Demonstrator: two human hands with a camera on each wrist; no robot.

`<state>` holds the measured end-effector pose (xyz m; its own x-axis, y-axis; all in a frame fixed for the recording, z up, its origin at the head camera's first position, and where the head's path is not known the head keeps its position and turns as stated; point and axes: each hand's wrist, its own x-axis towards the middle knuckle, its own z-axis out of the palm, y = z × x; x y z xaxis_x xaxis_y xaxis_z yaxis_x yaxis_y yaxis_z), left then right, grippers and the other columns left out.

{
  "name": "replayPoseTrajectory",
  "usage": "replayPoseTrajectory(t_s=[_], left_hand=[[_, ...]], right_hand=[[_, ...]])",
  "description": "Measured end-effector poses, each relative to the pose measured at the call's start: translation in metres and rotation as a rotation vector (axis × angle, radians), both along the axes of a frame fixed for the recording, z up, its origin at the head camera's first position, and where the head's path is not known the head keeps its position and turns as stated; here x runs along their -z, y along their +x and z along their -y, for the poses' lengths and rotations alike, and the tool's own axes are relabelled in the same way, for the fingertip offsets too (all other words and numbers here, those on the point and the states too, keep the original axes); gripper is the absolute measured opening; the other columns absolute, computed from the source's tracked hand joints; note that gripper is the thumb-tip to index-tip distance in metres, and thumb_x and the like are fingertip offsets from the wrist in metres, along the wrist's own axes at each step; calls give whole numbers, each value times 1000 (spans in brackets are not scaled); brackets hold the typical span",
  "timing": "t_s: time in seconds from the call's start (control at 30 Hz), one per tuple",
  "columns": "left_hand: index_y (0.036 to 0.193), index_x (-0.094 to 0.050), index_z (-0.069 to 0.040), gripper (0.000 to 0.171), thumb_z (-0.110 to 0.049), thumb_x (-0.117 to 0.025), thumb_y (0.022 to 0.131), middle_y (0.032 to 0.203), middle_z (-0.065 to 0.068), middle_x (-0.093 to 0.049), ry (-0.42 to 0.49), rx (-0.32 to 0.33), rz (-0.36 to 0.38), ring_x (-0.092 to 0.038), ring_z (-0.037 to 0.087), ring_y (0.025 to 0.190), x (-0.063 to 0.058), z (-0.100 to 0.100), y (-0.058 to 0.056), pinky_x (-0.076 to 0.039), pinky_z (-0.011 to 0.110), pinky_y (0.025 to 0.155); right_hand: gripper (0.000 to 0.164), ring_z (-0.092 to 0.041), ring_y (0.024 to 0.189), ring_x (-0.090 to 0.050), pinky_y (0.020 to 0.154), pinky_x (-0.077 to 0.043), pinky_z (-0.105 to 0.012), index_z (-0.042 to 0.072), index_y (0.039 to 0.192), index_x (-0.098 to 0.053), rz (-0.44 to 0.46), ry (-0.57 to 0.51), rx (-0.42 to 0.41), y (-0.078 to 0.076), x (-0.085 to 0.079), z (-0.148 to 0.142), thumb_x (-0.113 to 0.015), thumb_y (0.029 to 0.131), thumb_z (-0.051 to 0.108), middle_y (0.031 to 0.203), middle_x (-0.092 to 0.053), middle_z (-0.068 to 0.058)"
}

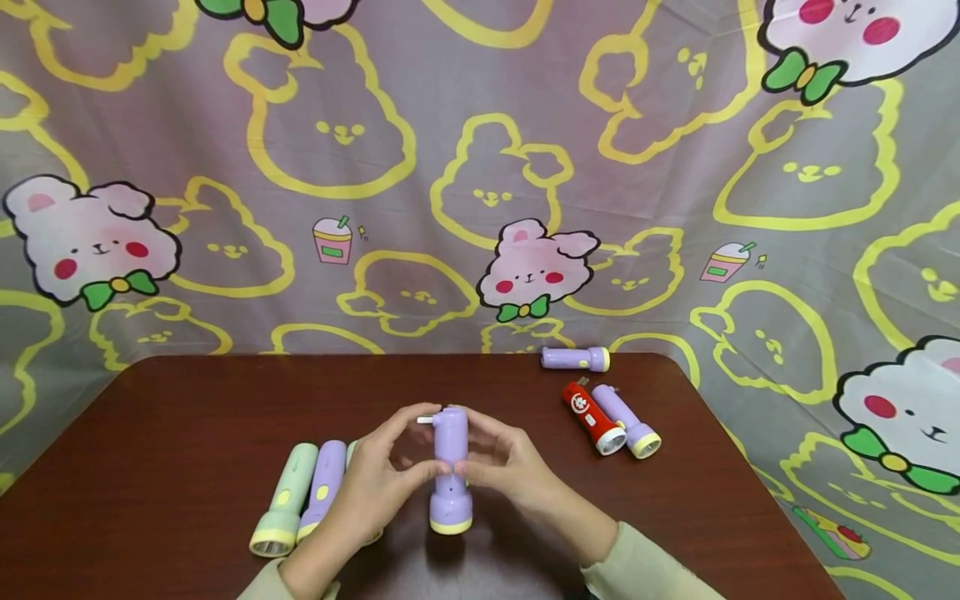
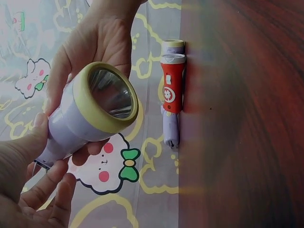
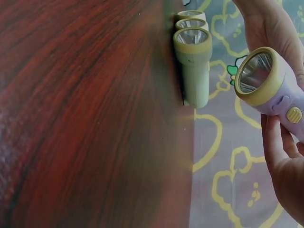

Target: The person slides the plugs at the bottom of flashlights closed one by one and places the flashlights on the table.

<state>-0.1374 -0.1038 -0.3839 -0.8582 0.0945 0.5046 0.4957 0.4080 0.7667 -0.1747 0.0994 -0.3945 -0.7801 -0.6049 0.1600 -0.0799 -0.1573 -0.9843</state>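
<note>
the left hand (image 1: 378, 475) and the right hand (image 1: 513, 467) both hold one light purple flashlight (image 1: 451, 442) between them. each thumb is on the side facing the person, and the fingers are bent around the back. the flashlight is up in the air over the table (image 1: 217, 408), with its yellow front end down. at the top, a small metal plug (image 1: 425, 420) sticks out to the left. the right wrist view shows its yellow button (image 3: 294, 115).

by the left arm, a green flashlight (image 1: 295, 487) and a purple one (image 1: 327, 475) lie side by side. next to them is another green one (image 1: 350, 451), mostly hidden by the left hand.

over to the right, a red flashlight (image 1: 588, 412) with a white front lies just beside a second purple one (image 1: 621, 412). a third purple one (image 1: 567, 358) lies near the back edge. behind the table hangs a gray cloth (image 1: 408, 225) with bunny pictures.
</note>
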Motion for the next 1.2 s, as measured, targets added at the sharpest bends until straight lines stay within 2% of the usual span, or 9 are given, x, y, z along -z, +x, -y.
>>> replayPoseTrajectory(t_s=[0.2,0.47,0.73,1.0,1.2], left_hand=[[123,-65,-17,60,-16,-90,68,87,-6,-70,-16,-26,-70,-63,14,77,3,1,-3,-46,22,53],[120,-65,-16,59,-14,-90,66,86,-3,-70,-36,-10,-111,-63,13,79,-1,5,-3,-48,22,54],[120,-68,-22,59,-18,-91,66,91,-9,-69,-62,-71,-47,-52,7,92,-6,4,-1,-45,24,70],[121,-69,-26,58,-21,-90,67,109,-7,-68,-57,-75,54,-49,11,104,-12,5,0,-43,28,79],[122,-69,-23,58,-23,-90,68,117,-8,-69,-62,-61,55,-49,12,107,-13,7,0,-44,31,82]], right_hand=[[69,-13,111,-67,94,-54,-28,0,151,-38,-74,-5,-25,0,0,1,-70,90,4,141,-50,-34],[68,-11,109,-67,92,-55,-28,-2,149,-40,-102,-15,-5,1,0,3,-72,89,5,140,-50,-34],[68,-14,109,-68,90,-56,-28,2,149,-43,-58,-14,-1,2,-5,3,-74,88,5,140,-53,-30],[68,-16,111,-68,89,-55,-29,2,148,-43,-40,-23,-11,1,-8,4,-73,88,4,139,-55,-29],[67,-19,111,-68,89,-55,-29,3,149,-44,-39,-33,-23,1,-8,5,-73,88,6,139,-54,-29]])
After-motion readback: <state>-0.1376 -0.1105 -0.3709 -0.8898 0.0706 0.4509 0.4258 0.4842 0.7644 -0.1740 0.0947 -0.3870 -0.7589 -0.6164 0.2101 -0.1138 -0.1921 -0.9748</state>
